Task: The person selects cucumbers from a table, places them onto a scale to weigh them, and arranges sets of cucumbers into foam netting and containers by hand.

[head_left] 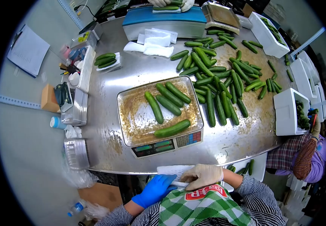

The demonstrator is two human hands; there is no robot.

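My left hand (155, 191), in a blue glove, is closed on the left side of a white foam tray (180, 184) at the table's front edge. My right hand (202, 176), in a cream glove, holds the tray's right side. A white absorbent sheet (170, 170) lies by the tray, just beyond my fingers. Beyond my hands is a scale (133, 130) with several cucumbers (172, 128) spread on its rusty metal pan. A large pile of cucumbers (220, 107) lies to the right of the scale.
A blue-topped machine (165, 22) stands at the back, with a co-worker's gloved hands above it. White pads (155, 41) and a tray of cucumbers (106, 61) lie nearer. White foam boxes (285, 116) line the right, beside another person (302, 156). Containers (76, 152) line the left edge.
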